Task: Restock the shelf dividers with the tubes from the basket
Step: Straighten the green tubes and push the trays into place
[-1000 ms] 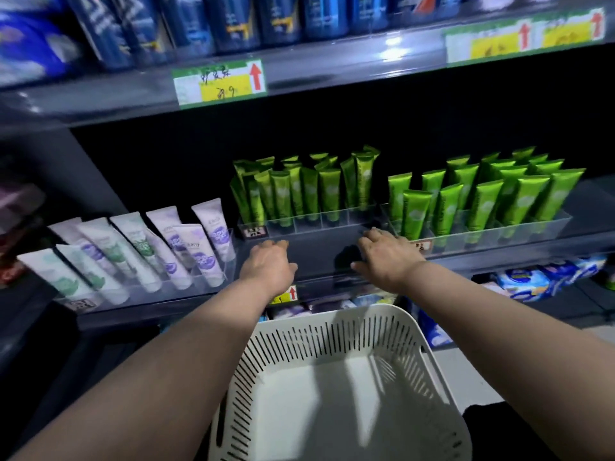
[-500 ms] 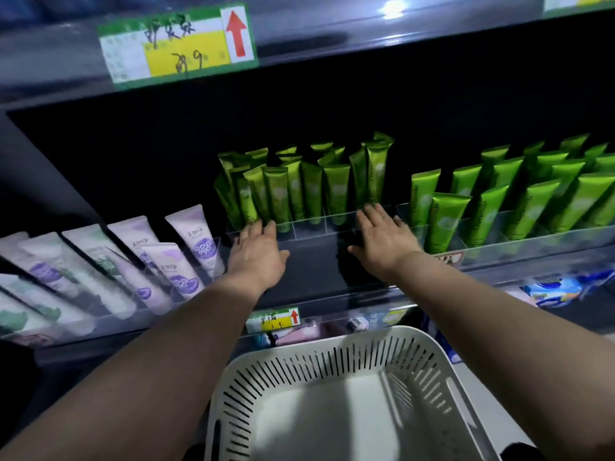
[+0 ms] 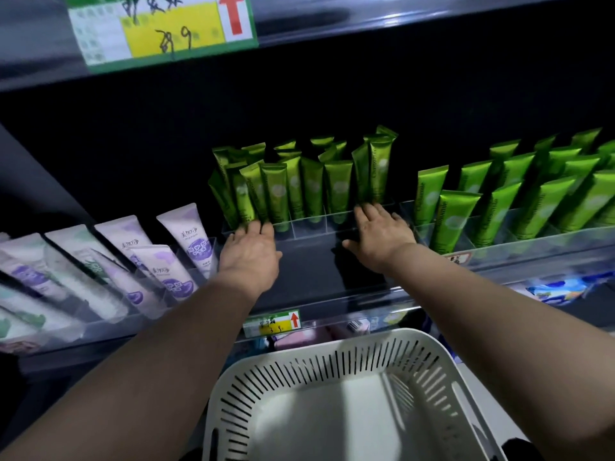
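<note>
Shop: stocked shelves point(image 3: 332, 287), price tags point(image 3: 163, 28)

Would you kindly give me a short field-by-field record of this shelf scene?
left hand: fingers straight, at the divider's front left end
right hand: fingers straight, at its front right end
divider: clear, holds upright green tubes
basket: white, slotted, below the shelf; no tubes visible inside
to the left: purple tubes, leaning
to the right: lighter tubes in another clear tray
</note>
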Demonstrator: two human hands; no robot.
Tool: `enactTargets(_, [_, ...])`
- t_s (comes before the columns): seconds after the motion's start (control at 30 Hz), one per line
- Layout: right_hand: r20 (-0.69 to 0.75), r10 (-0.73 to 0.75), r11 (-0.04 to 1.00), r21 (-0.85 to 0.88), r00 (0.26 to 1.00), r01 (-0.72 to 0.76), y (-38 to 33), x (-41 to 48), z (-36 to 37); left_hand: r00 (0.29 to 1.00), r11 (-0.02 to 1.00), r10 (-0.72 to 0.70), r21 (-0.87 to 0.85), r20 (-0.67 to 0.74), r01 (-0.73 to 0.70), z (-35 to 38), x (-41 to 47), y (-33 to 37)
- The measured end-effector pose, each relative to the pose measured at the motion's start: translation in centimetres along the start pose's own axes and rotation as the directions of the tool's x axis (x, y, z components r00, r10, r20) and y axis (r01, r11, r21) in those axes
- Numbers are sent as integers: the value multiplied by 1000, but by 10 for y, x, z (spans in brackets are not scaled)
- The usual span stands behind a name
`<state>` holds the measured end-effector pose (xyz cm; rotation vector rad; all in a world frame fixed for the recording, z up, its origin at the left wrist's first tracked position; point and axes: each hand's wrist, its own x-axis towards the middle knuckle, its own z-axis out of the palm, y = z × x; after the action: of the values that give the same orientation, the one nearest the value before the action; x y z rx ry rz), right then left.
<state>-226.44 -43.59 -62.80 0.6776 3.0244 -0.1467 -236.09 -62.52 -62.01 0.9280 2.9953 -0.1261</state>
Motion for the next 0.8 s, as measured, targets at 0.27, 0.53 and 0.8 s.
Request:
enactTargets(0.27, [-15,-16,1000,0,1000,16,17,-14,11,999,998,-41,-48,27,43,0,0,4])
enactTargets(0.53, [-7,-71,997,-42,997,71,24,-17,16,995,990,-93,-103,25,95,-1,-3,10])
enactTargets(0.8, [1,-49,997,-57,999,49,30,-18,15,993,986,-111,-118,38,115,1,-1,9])
